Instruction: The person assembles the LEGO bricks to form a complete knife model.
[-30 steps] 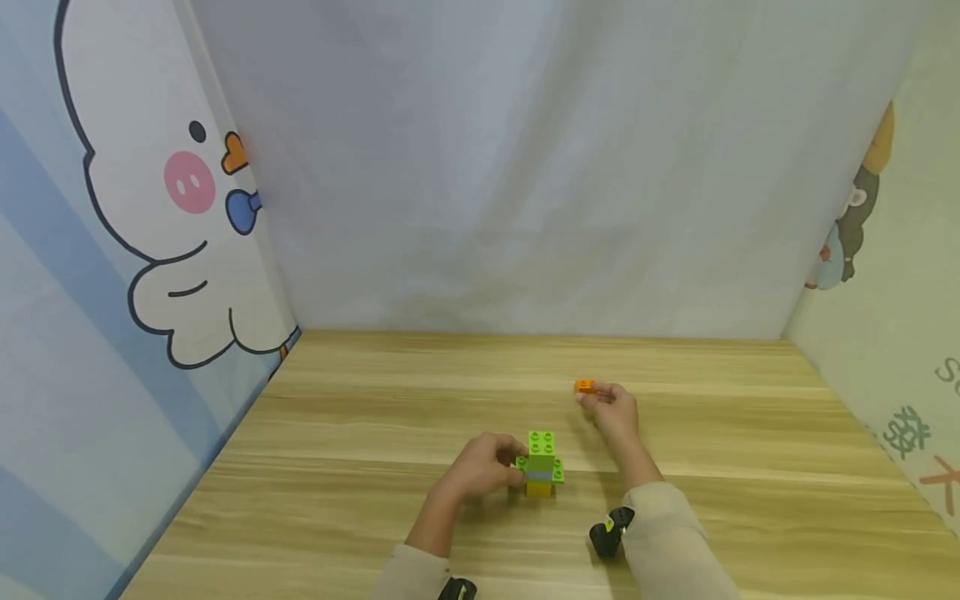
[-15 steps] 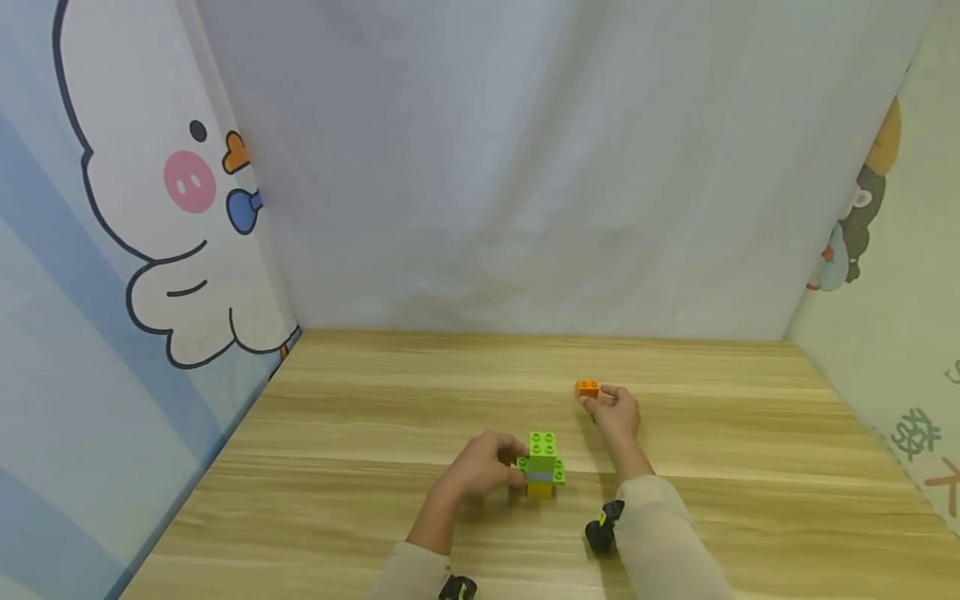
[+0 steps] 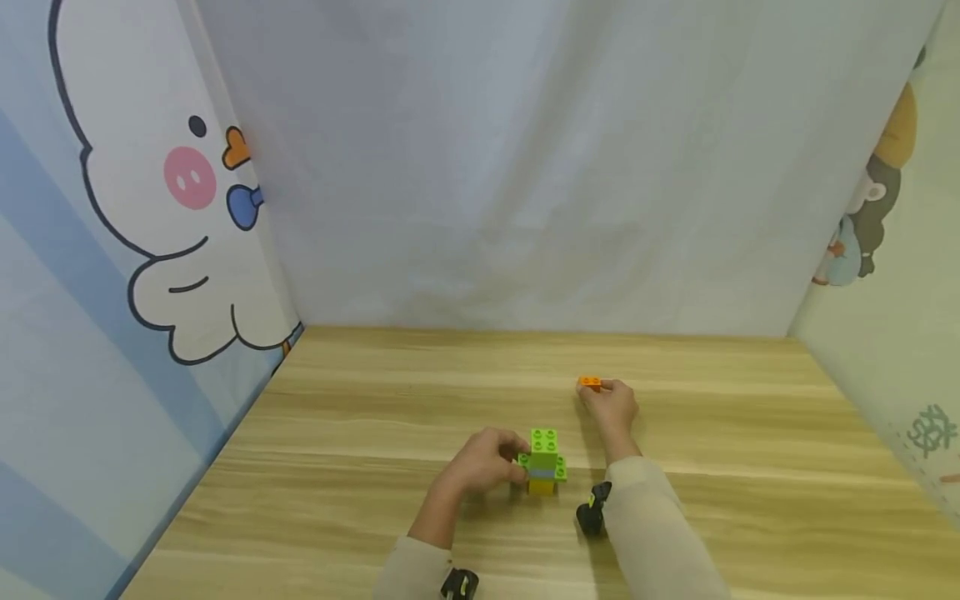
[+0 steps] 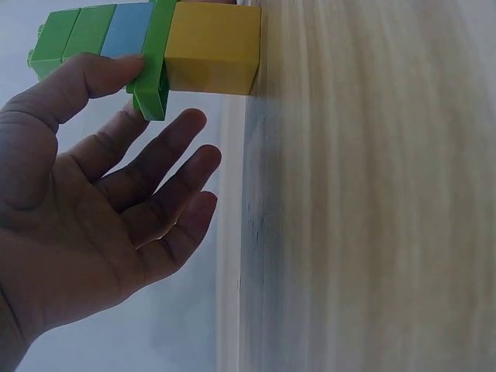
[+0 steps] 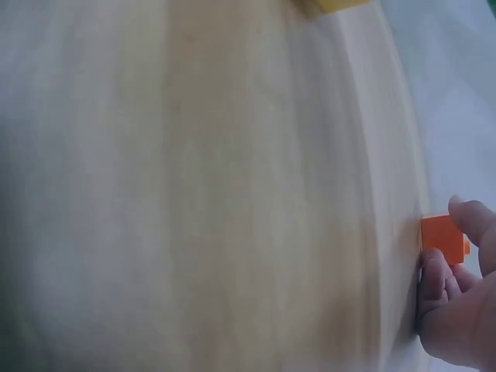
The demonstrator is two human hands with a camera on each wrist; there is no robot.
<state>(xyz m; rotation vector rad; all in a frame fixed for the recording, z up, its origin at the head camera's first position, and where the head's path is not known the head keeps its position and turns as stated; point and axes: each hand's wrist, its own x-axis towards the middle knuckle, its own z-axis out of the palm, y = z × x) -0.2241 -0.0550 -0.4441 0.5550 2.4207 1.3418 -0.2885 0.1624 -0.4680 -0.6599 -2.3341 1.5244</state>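
A tower of building bricks stands upright on the table, with green bricks on top, a blue-grey layer, a wider green plate and a yellow brick at the base. My left hand pinches the left end of the green plate between thumb and index finger; the other fingers are spread below, off the tower. Farther back and to the right, my right hand holds a small orange brick between thumb and fingers. In the right wrist view the orange brick is at or very near the tabletop.
The wood-grain table runs back to a pale grey curtain. Printed cartoon panels form the left and right sides. A black wrist camera sits by the right sleeve, close to the tower.
My right hand has changed its hold on the orange brick, and more of the brick's top shows. The right forearm has swung slightly left. My left hand and the tower have stayed put.
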